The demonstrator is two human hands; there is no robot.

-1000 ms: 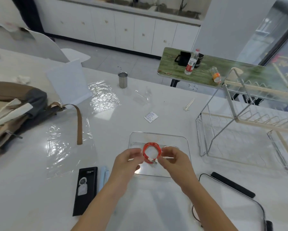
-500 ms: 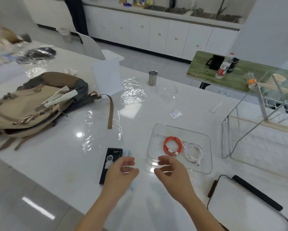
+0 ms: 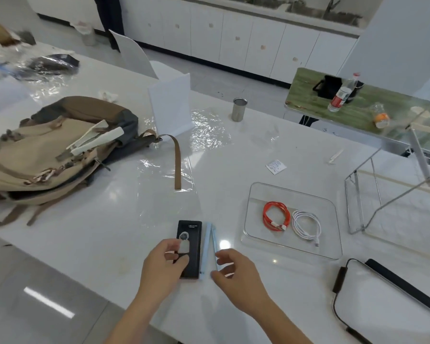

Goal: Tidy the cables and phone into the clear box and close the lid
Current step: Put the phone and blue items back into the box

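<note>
A black phone lies flat on the white table, with a slim light-blue item along its right side. My left hand rests on the phone's near end, thumb and forefinger touching its face; the phone is not lifted. My right hand hovers open just right of the blue item, fingertips close to it. To the right stands the clear box, holding a coiled red cable and a coiled white cable side by side. Its lid, with a black bar, lies at the lower right.
A tan backpack fills the left of the table, its brown strap on crinkled plastic film. A metal cup and a small white packet sit farther back. A wire rack stands right of the box.
Both hands let go of the red cable, which now lies in the box beside the white one. They moved left to the phone and blue item; my view swung left too.
</note>
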